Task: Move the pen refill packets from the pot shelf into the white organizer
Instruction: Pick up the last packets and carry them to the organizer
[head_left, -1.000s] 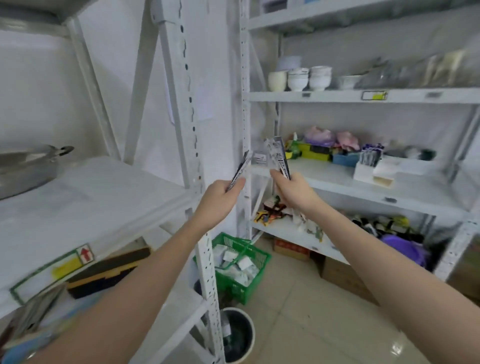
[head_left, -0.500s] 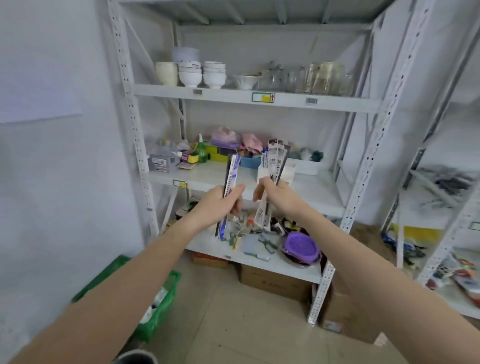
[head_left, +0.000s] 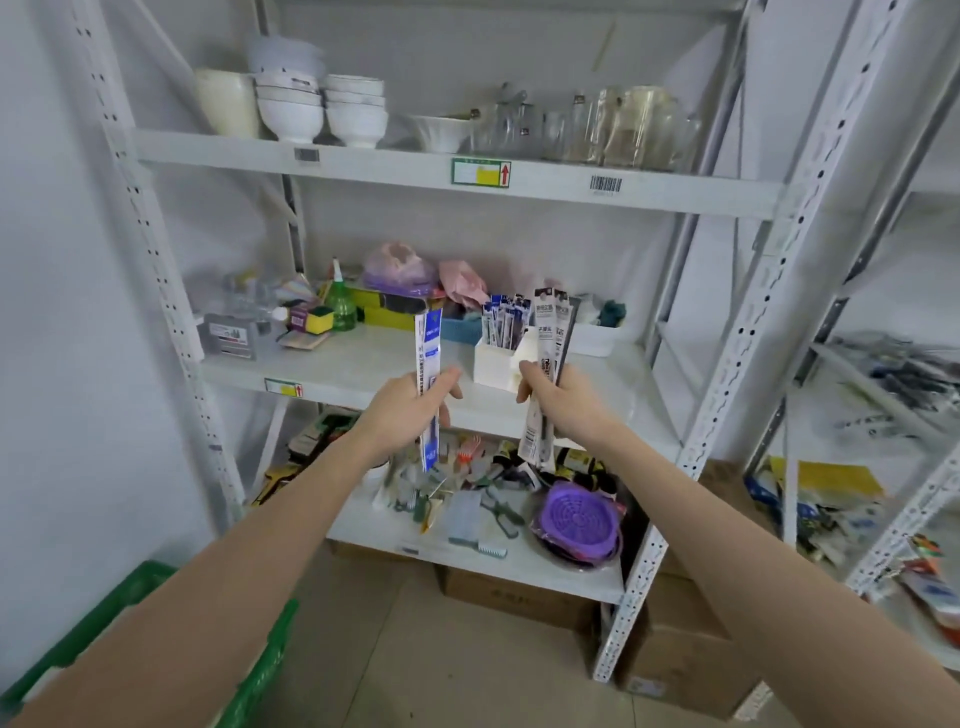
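Both hands grip refill packets — left hand (head_left: 410, 410), right hand (head_left: 563, 408).

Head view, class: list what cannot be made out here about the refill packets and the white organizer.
- Number of packets in the right hand: they overlap.
- Print on the blue packet in the left hand: too small.
- The white organizer's right part: hidden behind the right-hand packets.
- Free room inside it: the upright packets there hide this.
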